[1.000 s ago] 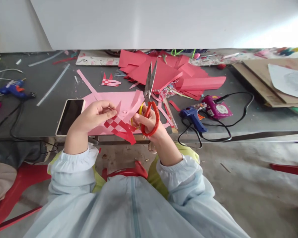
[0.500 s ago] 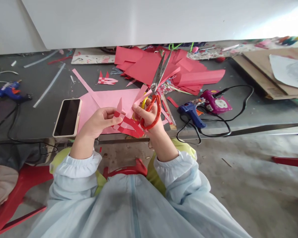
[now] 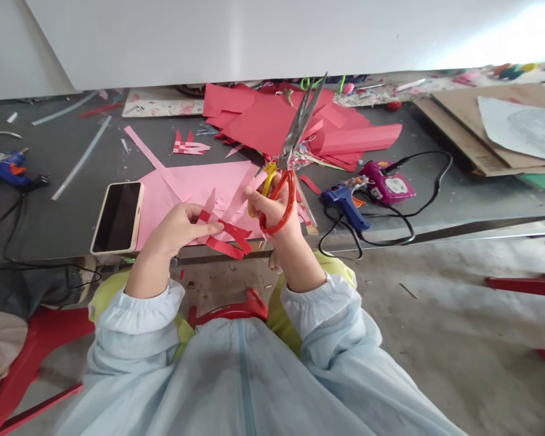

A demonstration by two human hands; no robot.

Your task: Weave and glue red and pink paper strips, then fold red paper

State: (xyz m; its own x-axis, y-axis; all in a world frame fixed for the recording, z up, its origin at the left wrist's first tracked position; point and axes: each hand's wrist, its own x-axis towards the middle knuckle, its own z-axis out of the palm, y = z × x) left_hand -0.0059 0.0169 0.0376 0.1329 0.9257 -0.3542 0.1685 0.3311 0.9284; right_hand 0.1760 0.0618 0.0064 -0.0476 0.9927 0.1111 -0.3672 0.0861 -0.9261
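My left hand [image 3: 175, 233] pinches a small woven piece of red and pink paper strips [image 3: 206, 217] between thumb and fingers. Its loose red strips [image 3: 234, 239] splay out toward my right hand. My right hand [image 3: 275, 209] is wrapped round a pair of scissors [image 3: 295, 130] with red and yellow handles. The slightly parted blades point up and away from me, clear of the woven piece. A pink strip lies close to my right thumb; I cannot tell whether it is held. Beneath both hands is a pink paper sheet [image 3: 204, 175]. Another woven red and pink piece [image 3: 189, 144] lies behind it.
A phone [image 3: 117, 217] lies left of the pink sheet. Red paper sheets [image 3: 263, 124] are heaped at the back. On the right are a blue glue gun [image 3: 347, 203], a magenta box [image 3: 388, 181] with a black cable, and cardboard [image 3: 463, 133]. Another glue gun [image 3: 6, 169] is far left.
My right hand with the scissors has drawn slightly away from the woven piece, the blades tilting further right. The red strips have spread and lowered. The whole view has shifted a little.
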